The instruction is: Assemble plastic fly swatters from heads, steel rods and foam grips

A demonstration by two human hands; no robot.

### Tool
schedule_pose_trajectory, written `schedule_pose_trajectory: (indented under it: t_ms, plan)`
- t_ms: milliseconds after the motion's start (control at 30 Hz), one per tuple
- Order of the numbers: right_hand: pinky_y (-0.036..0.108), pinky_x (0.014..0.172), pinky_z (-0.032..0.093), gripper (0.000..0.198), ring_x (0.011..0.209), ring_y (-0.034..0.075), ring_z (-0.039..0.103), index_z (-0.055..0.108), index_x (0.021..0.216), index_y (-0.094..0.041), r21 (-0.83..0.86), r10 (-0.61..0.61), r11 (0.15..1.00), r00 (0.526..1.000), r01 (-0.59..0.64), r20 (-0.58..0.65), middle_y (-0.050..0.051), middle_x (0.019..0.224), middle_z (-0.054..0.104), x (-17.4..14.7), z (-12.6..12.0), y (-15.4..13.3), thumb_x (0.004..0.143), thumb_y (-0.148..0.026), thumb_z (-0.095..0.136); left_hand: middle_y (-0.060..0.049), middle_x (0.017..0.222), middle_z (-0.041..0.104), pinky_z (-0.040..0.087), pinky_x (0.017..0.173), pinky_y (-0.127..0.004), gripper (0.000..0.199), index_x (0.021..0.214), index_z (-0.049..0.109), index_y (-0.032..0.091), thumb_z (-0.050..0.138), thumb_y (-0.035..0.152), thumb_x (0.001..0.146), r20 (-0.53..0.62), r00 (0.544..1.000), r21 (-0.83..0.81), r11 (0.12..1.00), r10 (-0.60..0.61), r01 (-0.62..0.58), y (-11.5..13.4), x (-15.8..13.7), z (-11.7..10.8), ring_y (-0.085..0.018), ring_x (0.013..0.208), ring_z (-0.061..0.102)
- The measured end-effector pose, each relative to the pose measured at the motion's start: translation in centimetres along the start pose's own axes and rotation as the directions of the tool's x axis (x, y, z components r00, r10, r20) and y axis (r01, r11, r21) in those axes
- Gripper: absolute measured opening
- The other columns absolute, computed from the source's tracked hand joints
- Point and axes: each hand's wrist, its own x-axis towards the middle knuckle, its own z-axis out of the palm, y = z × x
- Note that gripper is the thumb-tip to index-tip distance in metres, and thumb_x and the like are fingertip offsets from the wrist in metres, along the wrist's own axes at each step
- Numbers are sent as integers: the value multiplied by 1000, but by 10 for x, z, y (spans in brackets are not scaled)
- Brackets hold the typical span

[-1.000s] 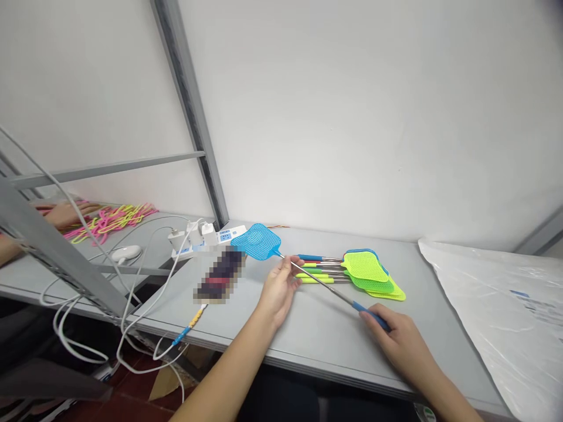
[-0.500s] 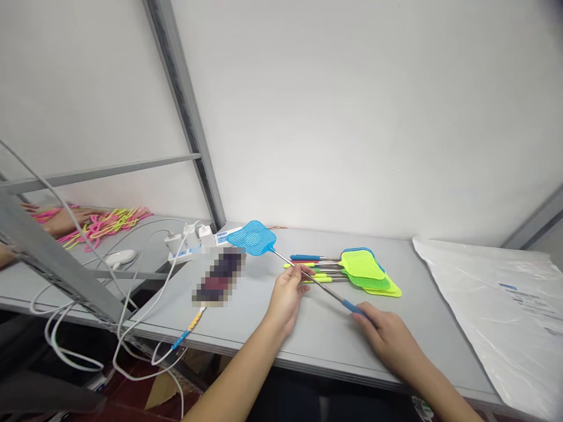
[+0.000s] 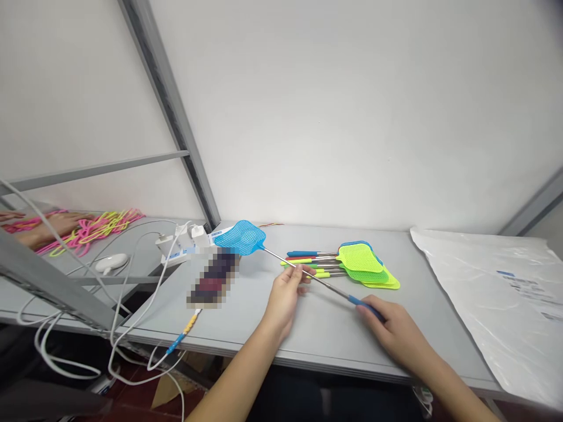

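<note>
A blue fly swatter [image 3: 241, 238] with a thin metal rod is held slantwise above the shelf, its head to the upper left. My left hand [image 3: 285, 293] is closed on the rod around its middle, thumb and fingers pinching it. Around the blue grip at the lower right end, my right hand [image 3: 389, 322] is wrapped. Just behind my left hand lies a pile of fly swatters [image 3: 360, 259], yellow-green, green and blue heads to the right and handles to the left. My left hand hides some of the handles.
At left lie a pixelated phone-like object [image 3: 214, 278], a white cable [image 3: 152, 302] and a power strip [image 3: 172, 258] with chargers. A white plastic bag [image 3: 488, 293] covers the right side. Beyond the metal post [image 3: 176, 117], another person's hand [image 3: 57, 225] rests by pink and yellow cords [image 3: 109, 225].
My right hand has moved slightly right along with the grip, and more metal rod shows between my hands. The view has shifted a little.
</note>
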Motion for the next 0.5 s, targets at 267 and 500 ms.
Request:
schedule_pose_trajectory:
  t_ms: [267, 500]
  plan:
    - [28, 65, 39, 32, 69, 18, 59, 56, 84, -23, -46, -21, 999, 1000, 21, 5, 1, 75, 65, 0, 2, -6, 94, -47, 37, -8, 106, 68, 41, 68, -25, 35, 95, 68, 18, 55, 49, 85, 198, 979, 116, 993, -54, 31, 5, -4, 3, -15, 81, 56]
    - [28, 64, 36, 33, 70, 18, 58, 54, 82, -23, -87, -23, 996, 1000, 24, 16, 1, 76, 65, 0, 3, -7, 95, -47, 35, -10, 105, 67, 42, 66, -25, 37, 96, 67, 16, 56, 49, 84, 192, 979, 101, 994, -67, 48, 1, -2, 1, -14, 75, 56]
